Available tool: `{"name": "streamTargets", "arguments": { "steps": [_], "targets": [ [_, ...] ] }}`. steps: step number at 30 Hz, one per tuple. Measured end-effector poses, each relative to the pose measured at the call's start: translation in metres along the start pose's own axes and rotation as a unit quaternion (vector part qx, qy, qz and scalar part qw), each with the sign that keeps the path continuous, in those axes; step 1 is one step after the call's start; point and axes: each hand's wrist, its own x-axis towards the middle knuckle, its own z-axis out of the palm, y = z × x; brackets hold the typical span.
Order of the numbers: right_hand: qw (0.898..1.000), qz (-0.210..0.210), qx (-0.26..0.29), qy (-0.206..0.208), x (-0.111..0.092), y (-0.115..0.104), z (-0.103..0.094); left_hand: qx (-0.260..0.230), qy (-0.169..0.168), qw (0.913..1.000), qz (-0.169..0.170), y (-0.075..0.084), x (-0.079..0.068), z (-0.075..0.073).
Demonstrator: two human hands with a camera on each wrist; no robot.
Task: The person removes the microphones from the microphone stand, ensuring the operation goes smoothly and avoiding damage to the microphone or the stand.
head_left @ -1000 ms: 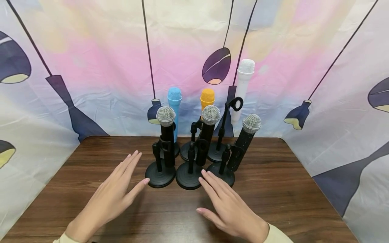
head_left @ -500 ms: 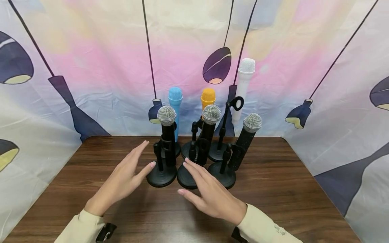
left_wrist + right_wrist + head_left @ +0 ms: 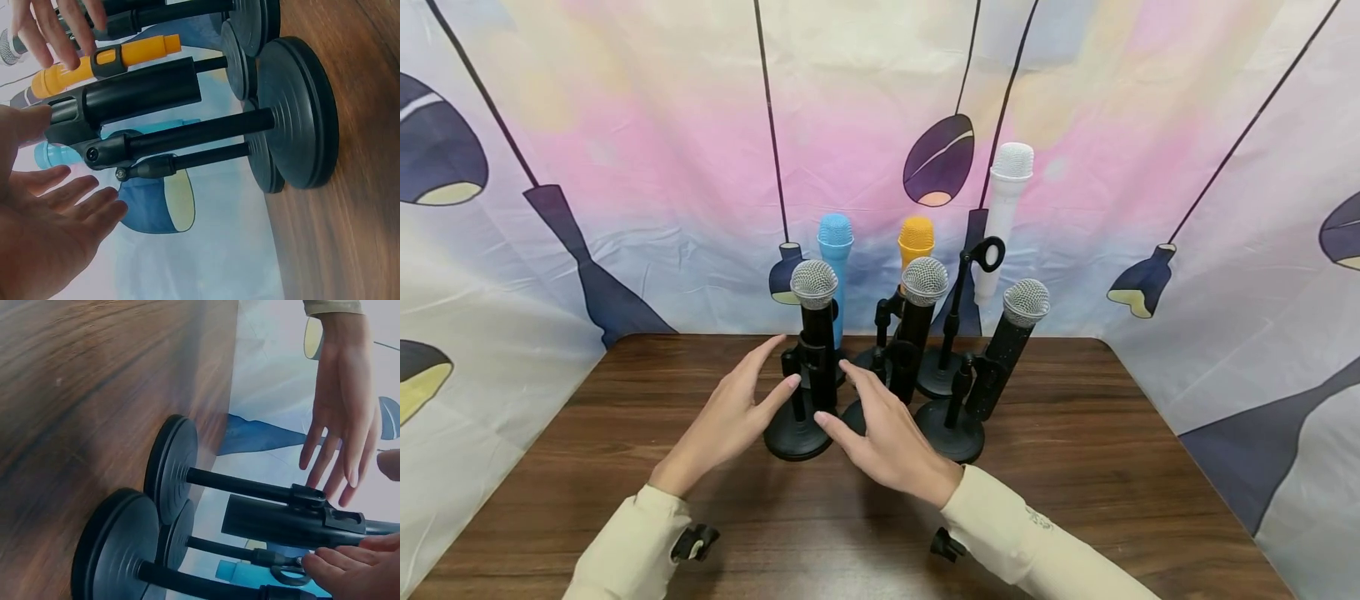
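Observation:
Closest to both hands is the front-left black microphone with a silver mesh head, clipped upright on a round-based black stand. My left hand is at its left, fingers extended and thumb apart. On its right is my right hand, likewise spread, partly covering the middle stand's base. In the left wrist view, the left hand's thumb lies by the clip; whether it touches is unclear. The right wrist view has the right hand's fingers beside the black microphone. Neither hand grips anything.
Two more black microphones, middle and right, stand in the front row. Behind are a blue microphone, an orange one and a tall white one. A printed curtain hangs behind the wooden table.
Both hands have moved forward and closer together. The right hand has gone left, from before the right-hand stands to the front-left microphone. The microphones have not moved.

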Motion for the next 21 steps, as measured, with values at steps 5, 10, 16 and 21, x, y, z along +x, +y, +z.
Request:
{"name": "streamTargets", "arguments": {
  "steps": [5, 10, 16, 21],
  "targets": [
    [0.999, 0.035, 0.015, 0.016, 0.015, -0.002, 0.004, -0.026, 0.009, 0.9996, 0.004, -0.004, 0.006, 0.004],
    [0.997, 0.060, 0.027, 0.035, 0.029, -0.003, 0.008, -0.068, 0.015, 0.9975, 0.010, -0.009, 0.014, 0.008],
    [0.994, 0.074, 0.067, 0.047, 0.045, -0.001, 0.012, -0.101, 0.022, 0.9946, 0.009, -0.012, 0.019, 0.012],
    [0.991, 0.076, 0.098, 0.055, 0.054, 0.001, 0.015, -0.129, 0.020, 0.9914, 0.013, -0.013, 0.023, 0.014]
  ]
}}
